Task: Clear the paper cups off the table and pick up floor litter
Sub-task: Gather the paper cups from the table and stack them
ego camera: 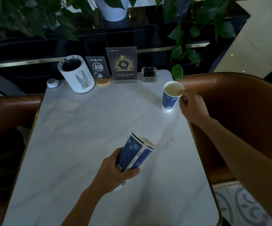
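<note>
Marble-topped table [86, 121] runs between brown leather seats, and both hands work above it. On the right hand [192, 110], a fingertip hooks over the near rim of the upright cup [171, 98] and the other fingers curl against its outer wall just below, so the grip is closing but not yet a full wrap. This cup stands directly ahead of those fingers, toward the table's far right edge, its long axis nearly vertical with a slight lean. Lifting it looks like the move in hand, and the right hand is plainly the nearer one. The left hand [120, 170] is clamped around the base of a stack of cups [136, 154], tilted up and away from the fingers, clear of the tabletop.
</note>
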Available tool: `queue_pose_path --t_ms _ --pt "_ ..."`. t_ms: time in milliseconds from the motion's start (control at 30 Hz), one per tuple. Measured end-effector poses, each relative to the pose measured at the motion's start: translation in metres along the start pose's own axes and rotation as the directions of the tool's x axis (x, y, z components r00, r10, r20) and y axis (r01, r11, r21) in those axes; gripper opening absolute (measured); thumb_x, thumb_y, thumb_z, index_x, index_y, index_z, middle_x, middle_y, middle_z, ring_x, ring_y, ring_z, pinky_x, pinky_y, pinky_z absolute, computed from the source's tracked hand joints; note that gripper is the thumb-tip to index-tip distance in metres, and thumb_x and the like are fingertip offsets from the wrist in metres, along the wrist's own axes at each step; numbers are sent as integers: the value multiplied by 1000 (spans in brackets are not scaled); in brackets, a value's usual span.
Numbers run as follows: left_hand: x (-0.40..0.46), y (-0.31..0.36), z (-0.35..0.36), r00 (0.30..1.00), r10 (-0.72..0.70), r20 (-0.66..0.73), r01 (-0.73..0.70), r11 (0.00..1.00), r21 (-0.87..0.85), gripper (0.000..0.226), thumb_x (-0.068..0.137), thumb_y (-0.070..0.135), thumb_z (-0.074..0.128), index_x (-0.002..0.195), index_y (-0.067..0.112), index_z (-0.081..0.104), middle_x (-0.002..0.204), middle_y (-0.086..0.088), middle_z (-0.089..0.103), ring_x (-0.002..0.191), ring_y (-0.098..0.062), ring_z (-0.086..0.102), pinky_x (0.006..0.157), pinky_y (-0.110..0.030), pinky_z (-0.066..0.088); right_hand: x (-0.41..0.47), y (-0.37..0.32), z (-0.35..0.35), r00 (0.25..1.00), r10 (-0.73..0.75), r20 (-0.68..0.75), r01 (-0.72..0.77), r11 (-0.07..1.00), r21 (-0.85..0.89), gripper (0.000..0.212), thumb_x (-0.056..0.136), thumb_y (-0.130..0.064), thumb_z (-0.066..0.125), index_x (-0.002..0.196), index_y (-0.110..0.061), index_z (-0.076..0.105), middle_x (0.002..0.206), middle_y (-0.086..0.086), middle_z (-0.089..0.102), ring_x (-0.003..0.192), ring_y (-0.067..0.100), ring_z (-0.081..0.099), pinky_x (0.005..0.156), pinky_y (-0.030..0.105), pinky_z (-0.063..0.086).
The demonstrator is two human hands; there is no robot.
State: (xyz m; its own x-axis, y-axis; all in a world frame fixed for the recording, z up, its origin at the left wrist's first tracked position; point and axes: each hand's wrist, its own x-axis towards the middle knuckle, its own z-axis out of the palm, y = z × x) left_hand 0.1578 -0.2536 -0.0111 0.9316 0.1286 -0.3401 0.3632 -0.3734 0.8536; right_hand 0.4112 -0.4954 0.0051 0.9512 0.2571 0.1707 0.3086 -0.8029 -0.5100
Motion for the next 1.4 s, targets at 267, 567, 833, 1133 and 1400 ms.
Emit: queue_pose_path --t_ms 267,567,833,1133,1400 --pt "7 0 -7 998 -52 -33 52 999 6 50 66 33 89 108 33 60 90 14 75 71 -15 74 58 -27 62 47 18 12 959 -122 256 205 922 -329 28 89 -17 62 116 -14 59 104 15 69 88 32 66 77 40 57" --pt "4 -2 -10 997 -70 -44 71 997 8 49 68 31 88 109 28 61 88 10 75 68 -14 73 53 -20 56 50 6 -4 956 -170 237 250 898 -363 26 92 -31 55 107 -12 65 95 15 69 83 30 63 69 28 42" --pt "-17 2 -2 998 -49 -34 49 999 8 47 68 30 89 106 29 62 85 8 76 63 -17 73 52 -24 57 19 -7 -71 981 -167 103 188 950 -249 23 86 -44 58 77 -23 63 83 10 64 73 20 51 64 29 35" --pt "-55 10 13 1000 21 -17 -20 998 60 42 68 27 88 102 27 63 81 8 75 60 -15 71 51 -19 53 -52 -26 -127 991 -113 -70 113 994 -10 24 88 -32 63 85 -10 72 60 -5 54 52 2 46 48 8 29" --pt "-80 1 18 1000 18 -7 -17 994 106 53 66 34 89 108 25 58 86 4 74 69 -11 73 54 -19 54 -103 -57 -129 995 -94 -46 101 975 197 13 92 -26 57 87 -19 68 67 -9 62 60 5 58 54 7 43"
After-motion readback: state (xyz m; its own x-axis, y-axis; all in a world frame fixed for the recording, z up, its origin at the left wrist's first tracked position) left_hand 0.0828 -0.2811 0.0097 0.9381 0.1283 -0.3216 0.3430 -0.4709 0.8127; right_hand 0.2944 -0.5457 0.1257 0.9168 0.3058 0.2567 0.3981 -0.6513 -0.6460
